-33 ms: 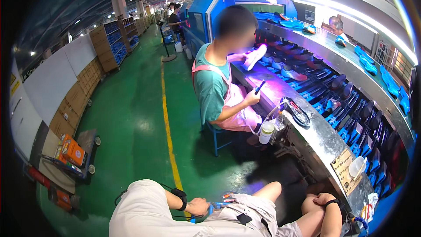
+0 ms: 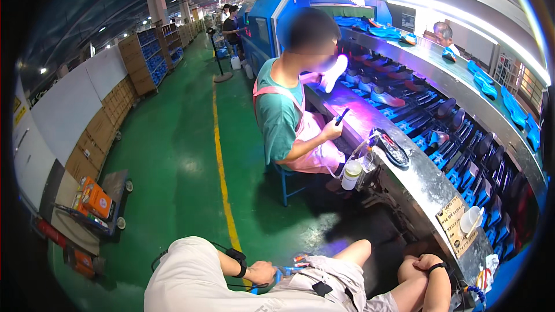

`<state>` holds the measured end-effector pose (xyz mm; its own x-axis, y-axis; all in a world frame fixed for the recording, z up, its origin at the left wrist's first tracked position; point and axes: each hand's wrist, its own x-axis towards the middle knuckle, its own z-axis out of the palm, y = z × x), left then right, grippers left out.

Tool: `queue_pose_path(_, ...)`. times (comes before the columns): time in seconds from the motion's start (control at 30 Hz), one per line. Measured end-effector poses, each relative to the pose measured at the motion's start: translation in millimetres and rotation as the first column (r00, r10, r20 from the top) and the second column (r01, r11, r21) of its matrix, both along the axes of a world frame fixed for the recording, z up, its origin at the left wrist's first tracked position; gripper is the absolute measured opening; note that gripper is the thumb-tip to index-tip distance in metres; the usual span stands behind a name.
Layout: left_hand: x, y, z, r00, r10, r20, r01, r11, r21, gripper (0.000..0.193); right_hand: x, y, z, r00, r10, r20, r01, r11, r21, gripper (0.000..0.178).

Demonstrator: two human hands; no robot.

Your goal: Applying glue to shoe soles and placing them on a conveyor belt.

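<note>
My left hand (image 2: 261,273) is down beside my thigh with its fingers curled, next to a blue thing (image 2: 278,274) that I cannot make out. A black band circles that wrist. Over my bare right knee lies my right hand (image 2: 426,262), holding nothing, with a dark band at its wrist. A co-worker (image 2: 281,101) in a green shirt and pink apron sits ahead of me. One of their hands holds up a pale shoe (image 2: 333,73) under purple light, and the other holds a dark, slim tool (image 2: 342,117).
A metal bench edge (image 2: 419,188) runs along my right, bearing a dark shoe sole (image 2: 394,149), a cardboard piece (image 2: 451,228) and a white cup (image 2: 470,219). Beyond are racked shoes (image 2: 457,144) and an upper shelf with blue shoe parts (image 2: 484,85). A cart (image 2: 118,196) stands left.
The co-worker has tilted the pale shoe more upright, and it looks brighter under the light. Both my hands have stayed where they were.
</note>
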<state>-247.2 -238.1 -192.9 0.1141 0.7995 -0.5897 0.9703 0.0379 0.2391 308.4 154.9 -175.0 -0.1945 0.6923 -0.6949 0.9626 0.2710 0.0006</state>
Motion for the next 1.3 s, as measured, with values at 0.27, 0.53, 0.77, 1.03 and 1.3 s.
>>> queue_pose_path(0.27, 4.1, 4.4, 10.5, 0.999, 0.041, -0.018, -0.042, 0.999, -0.009, 0.039, -5.5, 9.0, 1.7, 0.986, 0.163, 0.045, -0.169, 0.961, 0.218, 0.05)
queue_pose_path(0.53, 5.0, 4.3, 14.4, 0.998, 0.056, -0.018, -0.056, 0.998, 0.0, 0.039, -14.0, -1.9, 13.7, 0.981, 0.121, -0.153, -0.091, 0.977, 0.194, 0.043)
queue_pose_path(0.77, -0.7, 7.4, 7.5, 0.999, 0.033, -0.013, -0.033, 0.998, -0.051, 0.048, -21.1, -3.3, 20.3, 0.99, 0.095, -0.107, -0.073, 0.979, 0.192, 0.041)
queue_pose_path(1.03, 0.3, 6.0, 18.4, 0.999, 0.049, -0.009, -0.049, 0.998, 0.03, 0.038, -15.3, -1.9, 22.1, 0.986, 0.08, -0.145, -0.056, 0.985, 0.162, 0.046)
queue_pose_path(1.3, -3.8, 0.5, 12.2, 0.997, 0.078, -0.004, -0.078, 0.997, 0.027, 0.039, -27.1, -25.5, 76.9, 0.97, 0.05, -0.237, -0.023, 0.993, 0.115, 0.04)
